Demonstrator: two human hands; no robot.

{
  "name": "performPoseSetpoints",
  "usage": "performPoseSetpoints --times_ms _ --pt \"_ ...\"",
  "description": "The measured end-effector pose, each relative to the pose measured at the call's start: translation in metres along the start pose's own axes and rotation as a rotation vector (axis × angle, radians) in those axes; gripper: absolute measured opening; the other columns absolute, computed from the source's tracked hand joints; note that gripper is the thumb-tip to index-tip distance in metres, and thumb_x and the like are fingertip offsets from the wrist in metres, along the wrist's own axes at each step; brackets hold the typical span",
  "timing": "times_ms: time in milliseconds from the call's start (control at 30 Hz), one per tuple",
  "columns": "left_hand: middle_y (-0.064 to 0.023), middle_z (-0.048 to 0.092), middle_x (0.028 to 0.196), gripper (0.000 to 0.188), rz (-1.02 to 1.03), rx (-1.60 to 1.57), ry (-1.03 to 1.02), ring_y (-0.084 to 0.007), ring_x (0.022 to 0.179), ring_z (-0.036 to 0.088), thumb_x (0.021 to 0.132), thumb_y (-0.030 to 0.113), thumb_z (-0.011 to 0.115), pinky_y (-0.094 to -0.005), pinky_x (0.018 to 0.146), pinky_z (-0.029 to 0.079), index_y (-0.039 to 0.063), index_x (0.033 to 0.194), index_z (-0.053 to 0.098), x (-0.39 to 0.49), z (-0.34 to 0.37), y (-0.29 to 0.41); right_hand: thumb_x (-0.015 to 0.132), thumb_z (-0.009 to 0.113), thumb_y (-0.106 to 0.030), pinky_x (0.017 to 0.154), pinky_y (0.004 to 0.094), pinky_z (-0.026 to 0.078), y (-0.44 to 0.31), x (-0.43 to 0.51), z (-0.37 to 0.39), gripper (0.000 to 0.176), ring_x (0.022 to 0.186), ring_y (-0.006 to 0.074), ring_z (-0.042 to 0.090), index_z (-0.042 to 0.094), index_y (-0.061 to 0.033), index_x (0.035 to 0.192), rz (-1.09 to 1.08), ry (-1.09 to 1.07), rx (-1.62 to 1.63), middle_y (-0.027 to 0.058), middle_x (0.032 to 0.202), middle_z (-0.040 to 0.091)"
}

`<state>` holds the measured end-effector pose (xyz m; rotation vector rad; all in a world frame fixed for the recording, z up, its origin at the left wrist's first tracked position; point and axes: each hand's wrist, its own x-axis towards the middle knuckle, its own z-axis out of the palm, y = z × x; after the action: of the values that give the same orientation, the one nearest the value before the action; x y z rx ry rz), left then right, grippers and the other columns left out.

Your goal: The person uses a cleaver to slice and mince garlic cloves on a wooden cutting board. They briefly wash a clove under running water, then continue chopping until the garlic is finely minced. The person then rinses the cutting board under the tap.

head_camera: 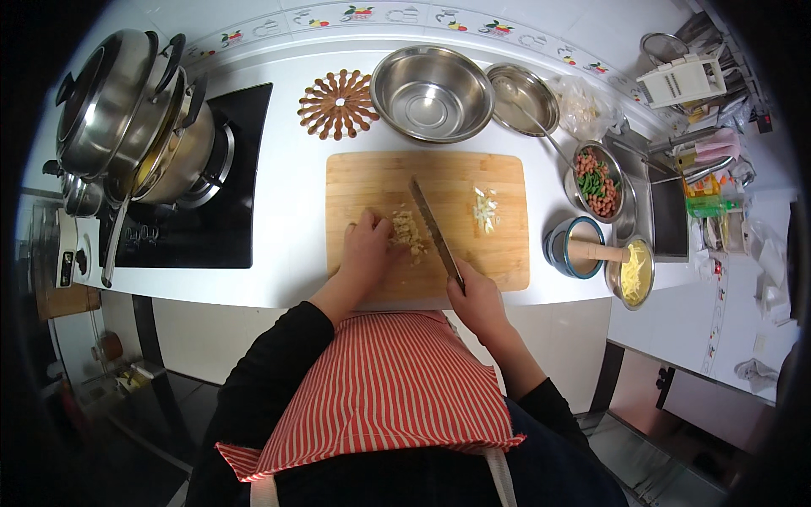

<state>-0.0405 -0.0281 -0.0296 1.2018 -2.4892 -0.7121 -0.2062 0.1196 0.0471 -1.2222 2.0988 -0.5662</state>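
Observation:
On a wooden cutting board (367, 177) lies a small heap of finely chopped pale pieces, perhaps ginger or garlic (407, 233). My left hand (367, 248) rests at the heap's left side, its fingers bent and touching the board; whether anything is under them cannot be told. My right hand (476, 296) grips the handle of a kitchen knife (433, 228), whose blade points up and to the left, just right of the heap. Another small pile of chopped white pieces, like scallion (485, 209), lies on the board's right part.
A brown wooden trivet (323, 117) and a large steel bowl (388, 114) stand behind the board. To the right are a steel bowl of diced meat and greens (595, 184), a blue-rimmed mortar (552, 250) and a bowl of yellow shreds (633, 275). Stacked pots (108, 120) stand on the left hob.

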Motion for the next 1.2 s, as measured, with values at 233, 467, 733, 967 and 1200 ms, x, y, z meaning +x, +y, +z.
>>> performPoseSetpoints --times_ms 233,467,733,967,1200 --pt "-0.0121 0.051 0.106 0.043 0.137 0.012 -0.063 -0.0301 0.095 0.051 0.067 0.033 0.08 -0.0405 0.08 0.041 0.007 0.094 0.061 -0.018 -0.014 0.025 0.088 0.054 -0.017 0.066 0.0399 0.049 0.008 0.006 -0.01 0.035 0.072 0.0362 0.062 0.057 -0.0076 0.122 -0.007 -0.028 0.034 0.0216 0.079 0.062" --pt "-0.0117 0.052 0.104 0.037 0.075 0.028 -0.044 -0.0299 0.093 0.053 0.069 0.029 0.077 -0.0402 0.079 0.041 0.007 0.094 0.061 -0.006 -0.004 0.017 0.087 0.056 -0.021 0.07 0.0493 0.049 0.007 0.002 -0.005 0.034 0.077 0.0421 0.062 0.058 -0.0074 0.117 -0.056 -0.058 0.021 0.0225 0.081 0.064" --pt "-0.0101 0.052 0.101 0.023 0.092 -0.148 0.061 -0.0288 0.089 0.056 0.076 0.021 0.072 -0.0408 0.076 0.044 0.007 0.09 0.061 -0.019 0.003 -0.008 0.088 0.055 -0.022 0.07 0.0514 0.049 -0.006 -0.008 0.001 0.032 0.077 0.043 0.062 0.058 -0.0075 0.116 -0.088 -0.12 0.009 0.0221 0.081 0.065" --pt "-0.0121 0.052 0.102 0.028 0.142 -0.151 -0.1 -0.0318 0.089 0.055 0.073 0.023 0.075 -0.0419 0.075 0.046 0.006 0.091 0.061 -0.038 -0.017 -0.011 0.088 0.053 -0.021 0.07 0.0546 0.048 -0.003 -0.003 0.016 0.025 0.075 0.0437 0.062 0.057 -0.0042 0.106 -0.132 -0.062 -0.177 0.0242 0.078 0.064" --pt "-0.0136 0.05 0.102 0.033 0.129 -0.115 -0.01 -0.0344 0.082 0.057 0.073 0.023 0.076 -0.0435 0.071 0.048 0.006 0.093 0.056 -0.032 -0.008 -0.014 0.089 0.052 -0.021 0.069 0.0543 0.049 -0.011 -0.003 0.012 0.024 0.073 0.0437 0.062 0.057 -0.0033 0.105 -0.118 -0.016 -0.147 0.0246 0.077 0.064"
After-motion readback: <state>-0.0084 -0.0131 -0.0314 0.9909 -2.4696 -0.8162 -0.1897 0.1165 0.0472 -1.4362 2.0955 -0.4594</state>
